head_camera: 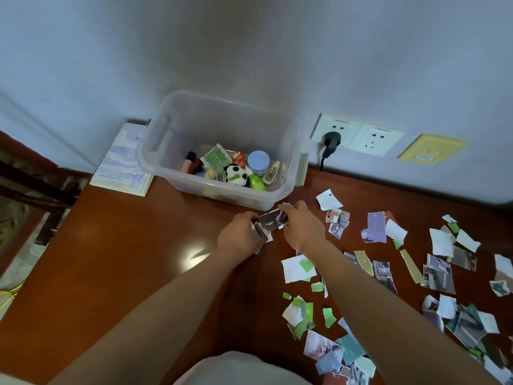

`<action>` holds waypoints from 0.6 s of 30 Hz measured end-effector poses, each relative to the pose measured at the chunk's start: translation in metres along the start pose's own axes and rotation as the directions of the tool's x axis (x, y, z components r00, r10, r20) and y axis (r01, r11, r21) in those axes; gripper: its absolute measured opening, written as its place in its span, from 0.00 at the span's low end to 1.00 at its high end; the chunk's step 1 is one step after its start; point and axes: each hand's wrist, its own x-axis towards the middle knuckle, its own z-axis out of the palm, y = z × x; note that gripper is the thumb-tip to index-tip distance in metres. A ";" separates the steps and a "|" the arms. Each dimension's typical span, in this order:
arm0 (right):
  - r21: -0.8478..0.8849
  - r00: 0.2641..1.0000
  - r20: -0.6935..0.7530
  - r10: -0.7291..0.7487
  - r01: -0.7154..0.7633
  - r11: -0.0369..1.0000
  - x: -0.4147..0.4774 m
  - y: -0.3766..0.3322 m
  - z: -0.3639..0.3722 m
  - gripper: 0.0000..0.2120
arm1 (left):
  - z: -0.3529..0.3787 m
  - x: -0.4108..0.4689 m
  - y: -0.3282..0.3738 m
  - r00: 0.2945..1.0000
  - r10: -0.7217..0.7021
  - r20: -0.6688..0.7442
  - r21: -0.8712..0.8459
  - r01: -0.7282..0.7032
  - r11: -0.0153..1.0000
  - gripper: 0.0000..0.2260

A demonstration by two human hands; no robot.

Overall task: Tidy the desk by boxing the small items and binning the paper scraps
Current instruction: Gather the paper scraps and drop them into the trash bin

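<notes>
Pale cloth (231, 368) lies nearest, at the bottom edge. Past it, loose paper scraps (441, 243) litter the right half of the counter (125, 259). Farther on, the left hand (238, 234) and right hand (302, 229) both curl their fingers round a small wad of scraps (270, 220), just in front of the clear box (222, 191) holding the small items (236, 175). The scraps look light, limp and glossy, so they will likely slip apart. Pinching the stacked wad across its middle should hold best.

Dim, bluish indoor light; a bright glare patch on the glossy counter (194, 258); soft focus; wide-angle bending at edges.
</notes>
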 end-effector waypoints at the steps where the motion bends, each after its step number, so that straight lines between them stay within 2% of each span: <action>1: -0.025 1.000 0.002 -0.013 0.013 1.000 0.006 0.001 0.000 0.29 | 0.004 0.002 -0.002 1.000 0.013 -0.008 0.053 -0.013 0.999 0.24; 5: -0.110 0.998 0.059 -0.033 0.039 0.993 0.023 0.002 0.002 0.31 | 0.011 0.006 -0.003 0.999 0.029 -0.014 0.176 -0.026 0.984 0.23; 10: -0.181 0.998 0.067 -0.006 0.018 0.983 0.029 0.002 0.000 0.25 | 0.006 0.011 0.001 0.999 -0.003 0.032 0.243 -0.005 0.970 0.25; 14: -0.160 0.998 0.065 -0.005 0.015 0.987 0.026 0.003 0.004 0.18 | 0.008 0.009 0.000 0.998 0.017 0.054 0.237 -0.030 0.971 0.22; 18: -0.092 0.999 0.052 0.006 -0.001 0.996 0.017 0.003 0.008 0.17 | 0.010 0.006 -0.003 0.998 0.050 0.036 0.263 -0.057 0.963 0.20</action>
